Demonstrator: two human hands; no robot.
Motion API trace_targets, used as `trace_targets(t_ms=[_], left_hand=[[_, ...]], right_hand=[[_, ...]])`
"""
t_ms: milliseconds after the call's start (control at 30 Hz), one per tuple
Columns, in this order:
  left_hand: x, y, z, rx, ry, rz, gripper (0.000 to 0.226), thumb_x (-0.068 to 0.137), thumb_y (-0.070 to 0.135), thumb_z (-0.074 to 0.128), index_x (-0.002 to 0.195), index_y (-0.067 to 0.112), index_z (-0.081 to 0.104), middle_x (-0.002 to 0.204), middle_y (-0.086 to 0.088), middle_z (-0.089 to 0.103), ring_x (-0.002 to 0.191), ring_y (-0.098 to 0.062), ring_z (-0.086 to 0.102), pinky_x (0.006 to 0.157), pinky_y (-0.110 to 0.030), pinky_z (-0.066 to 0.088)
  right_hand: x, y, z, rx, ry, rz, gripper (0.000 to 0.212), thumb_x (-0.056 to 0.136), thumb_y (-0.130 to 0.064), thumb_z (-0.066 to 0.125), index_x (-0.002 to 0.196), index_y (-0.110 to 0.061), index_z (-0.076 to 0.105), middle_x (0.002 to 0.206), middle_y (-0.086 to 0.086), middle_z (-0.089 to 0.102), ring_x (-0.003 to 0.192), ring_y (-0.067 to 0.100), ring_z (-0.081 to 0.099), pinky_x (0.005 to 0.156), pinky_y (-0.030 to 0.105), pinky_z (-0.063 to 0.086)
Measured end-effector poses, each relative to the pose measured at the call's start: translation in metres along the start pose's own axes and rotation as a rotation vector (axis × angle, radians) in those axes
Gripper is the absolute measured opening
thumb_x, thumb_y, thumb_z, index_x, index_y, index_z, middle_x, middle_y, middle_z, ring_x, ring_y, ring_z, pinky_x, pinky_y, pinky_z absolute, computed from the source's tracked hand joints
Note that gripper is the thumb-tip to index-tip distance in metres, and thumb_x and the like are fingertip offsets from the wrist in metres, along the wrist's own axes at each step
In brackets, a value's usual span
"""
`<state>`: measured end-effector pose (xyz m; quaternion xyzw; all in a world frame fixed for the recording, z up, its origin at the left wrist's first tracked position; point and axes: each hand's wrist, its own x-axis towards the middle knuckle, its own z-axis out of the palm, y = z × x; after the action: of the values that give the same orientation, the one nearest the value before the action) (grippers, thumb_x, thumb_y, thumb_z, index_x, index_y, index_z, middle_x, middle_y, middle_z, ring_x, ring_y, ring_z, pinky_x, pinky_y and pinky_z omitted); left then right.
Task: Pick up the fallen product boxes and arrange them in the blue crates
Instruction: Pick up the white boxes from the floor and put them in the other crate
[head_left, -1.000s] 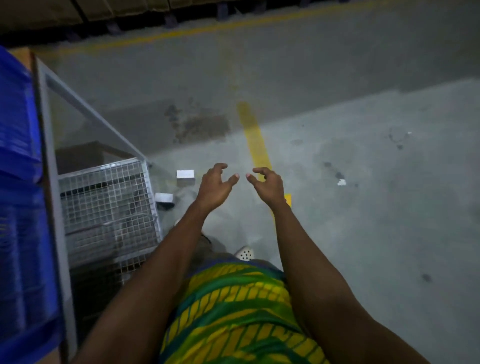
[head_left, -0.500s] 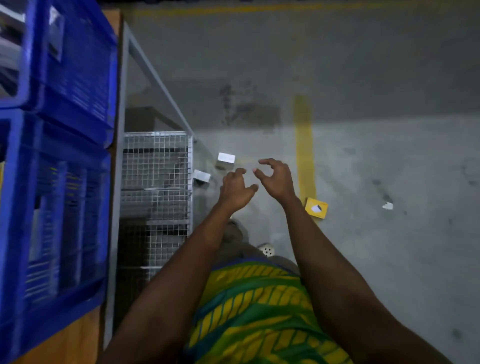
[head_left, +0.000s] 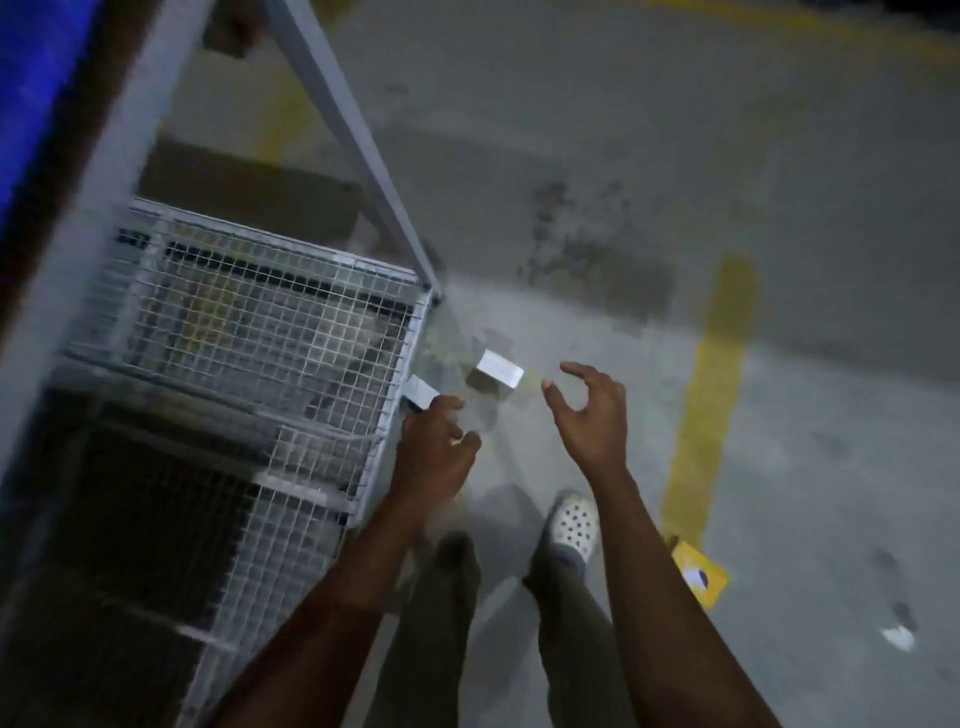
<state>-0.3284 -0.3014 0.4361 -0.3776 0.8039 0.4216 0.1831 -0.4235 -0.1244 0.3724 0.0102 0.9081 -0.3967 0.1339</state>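
Two small white product boxes lie on the concrete floor by the corner of a wire rack. My left hand (head_left: 436, 441) reaches down to the nearer white box (head_left: 420, 391); its curled fingers cover the box's near end and the thumb stays apart from it. The second white box (head_left: 498, 370) lies just to the right, with my right hand (head_left: 587, 415) hovering beside it, fingers spread and curved, holding nothing. A yellow box (head_left: 698, 571) lies on the floor behind my right forearm. A blurred blue crate (head_left: 36, 93) shows at the top left.
A grey wire-mesh rack (head_left: 249, 332) with a slanted metal frame post (head_left: 353, 135) fills the left side. A yellow floor line (head_left: 711, 374) runs on the right. My feet, one in a white perforated shoe (head_left: 571, 527), stand below the hands. A white scrap (head_left: 898, 636) lies at the right.
The view has tipped down and come closer to the floor. Both hands have dropped towards the two white boxes, the left one reaching the nearer box.
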Motion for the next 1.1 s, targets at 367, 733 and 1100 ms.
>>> trace_targets(t_ms=[367, 733, 1100], left_hand=[[0.247, -0.208, 0.179, -0.376, 0.239, -0.412, 0.063, 0.071, 0.032, 0.088, 0.122, 0.007, 0.060, 0.113, -0.011, 0.066, 0.105, -0.032, 0.064, 0.080, -0.027, 0.044], [0.378, -0.284, 0.253, -0.606, 0.438, -0.562, 0.082, 0.048, 0.054, 0.086, 0.119, 0.021, 0.064, 0.104, -0.007, 0.074, 0.085, -0.027, 0.073, 0.065, -0.035, 0.061], [0.213, -0.103, 0.116, -1.219, 0.094, -0.248, 0.015, 0.090, 0.004, 0.060, 0.093, -0.007, 0.070, 0.085, -0.016, 0.072, 0.075, -0.025, 0.070, 0.079, -0.041, 0.060]], right_hand=[[0.124, 0.193, 0.264, -0.280, -0.221, -0.212, 0.065, 0.078, -0.044, 0.064, 0.136, -0.017, 0.055, 0.129, 0.006, 0.059, 0.121, 0.032, 0.050, 0.092, 0.044, 0.046], [0.186, 0.256, 0.375, -0.364, -0.205, -0.005, 0.075, 0.084, -0.054, 0.066, 0.147, -0.030, 0.033, 0.134, 0.008, 0.052, 0.124, 0.034, 0.048, 0.092, 0.046, 0.048], [0.104, 0.079, 0.141, 0.938, -0.212, 0.617, 0.040, 0.094, -0.038, 0.065, 0.128, -0.018, 0.062, 0.114, 0.011, 0.072, 0.090, 0.023, 0.071, 0.062, 0.031, 0.057]])
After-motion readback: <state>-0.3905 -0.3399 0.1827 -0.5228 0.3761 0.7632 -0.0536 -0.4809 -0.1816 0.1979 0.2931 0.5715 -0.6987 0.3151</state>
